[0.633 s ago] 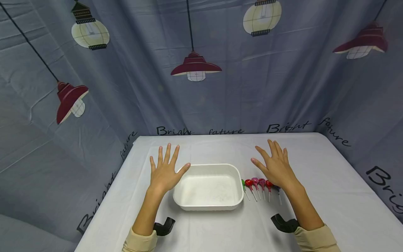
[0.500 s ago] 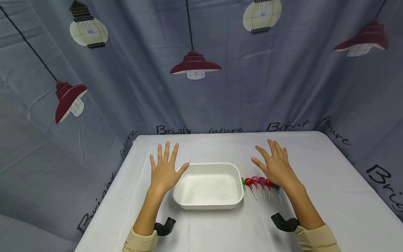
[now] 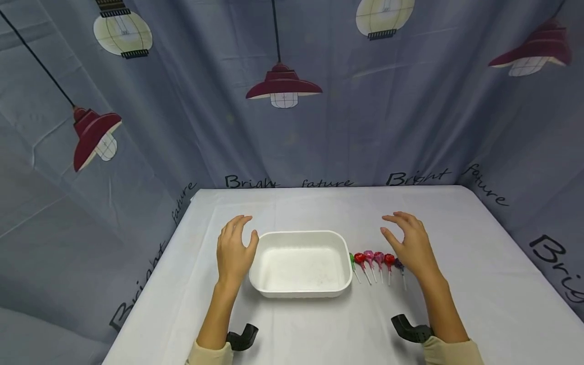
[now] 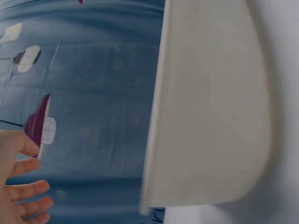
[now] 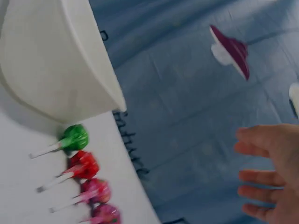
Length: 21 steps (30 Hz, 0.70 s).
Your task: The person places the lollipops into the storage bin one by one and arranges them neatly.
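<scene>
A white rectangular tray (image 3: 301, 294) sits on the table with nothing in it. Right beside it lies a row of several wrapped lollipops, among them a green lollipop (image 5: 74, 137), a red lollipop (image 5: 84, 164), a pink lollipop (image 5: 96, 190) and a dark lollipop (image 3: 399, 265). My left hand (image 3: 234, 253) hovers by the tray's left side, fingers loosely bent, holding nothing. Above and to the right of the lollipops, my right hand (image 3: 415, 248) is raised with thumb and fingers apart, also holding nothing.
A white cloth covers the table (image 3: 310, 334). Behind and around it hangs a grey-blue curtain (image 3: 182, 126) printed with lamps and lettering. Black curved mounts (image 3: 243, 337) sit at both wrists.
Both hands have gone from spread, straight fingers to loosely bent ones. The right hand has shifted slightly right, showing more of the dark lollipop. The tray and lollipops stay in place.
</scene>
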Each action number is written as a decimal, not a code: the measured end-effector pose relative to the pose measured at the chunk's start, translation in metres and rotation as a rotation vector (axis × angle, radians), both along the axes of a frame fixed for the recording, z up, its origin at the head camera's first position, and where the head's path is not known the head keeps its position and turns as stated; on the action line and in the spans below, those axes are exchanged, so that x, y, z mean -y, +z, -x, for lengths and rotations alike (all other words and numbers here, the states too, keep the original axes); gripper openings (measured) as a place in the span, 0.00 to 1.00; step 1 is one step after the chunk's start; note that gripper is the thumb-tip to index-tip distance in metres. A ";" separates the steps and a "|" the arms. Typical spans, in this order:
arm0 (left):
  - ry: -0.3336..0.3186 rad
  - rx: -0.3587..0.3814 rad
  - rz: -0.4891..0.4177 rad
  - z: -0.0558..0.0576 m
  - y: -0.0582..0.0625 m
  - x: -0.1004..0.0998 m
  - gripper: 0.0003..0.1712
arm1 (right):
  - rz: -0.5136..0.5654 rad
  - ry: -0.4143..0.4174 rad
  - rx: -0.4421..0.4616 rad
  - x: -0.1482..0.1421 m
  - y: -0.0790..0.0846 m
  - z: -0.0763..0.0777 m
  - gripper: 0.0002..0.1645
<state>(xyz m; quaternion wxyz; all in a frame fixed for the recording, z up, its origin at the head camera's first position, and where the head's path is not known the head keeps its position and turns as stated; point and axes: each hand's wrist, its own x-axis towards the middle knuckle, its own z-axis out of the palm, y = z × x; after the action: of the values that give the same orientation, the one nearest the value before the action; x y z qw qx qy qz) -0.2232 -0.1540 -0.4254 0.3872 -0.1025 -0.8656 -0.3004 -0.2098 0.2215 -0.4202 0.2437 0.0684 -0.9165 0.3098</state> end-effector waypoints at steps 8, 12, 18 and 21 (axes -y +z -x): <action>-0.110 0.156 -0.238 -0.010 -0.028 0.005 0.14 | 0.356 -0.120 -0.136 -0.027 -0.044 0.007 0.12; -0.175 0.249 -0.345 -0.008 -0.048 0.008 0.17 | 0.445 -0.159 -0.073 -0.046 -0.072 0.009 0.14; -0.239 0.351 -0.485 -0.007 -0.073 0.010 0.21 | 0.399 -0.230 0.139 -0.052 -0.087 -0.001 0.21; -0.269 0.392 -0.540 -0.007 -0.081 0.009 0.23 | 0.359 -0.220 0.214 -0.050 -0.085 -0.008 0.23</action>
<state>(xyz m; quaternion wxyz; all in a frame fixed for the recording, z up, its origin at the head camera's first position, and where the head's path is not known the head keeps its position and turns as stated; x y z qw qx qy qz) -0.2161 -0.1630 -0.5069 0.1840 -0.0497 -0.7916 -0.5806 -0.2014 0.2712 -0.5057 0.1858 -0.1095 -0.8693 0.4447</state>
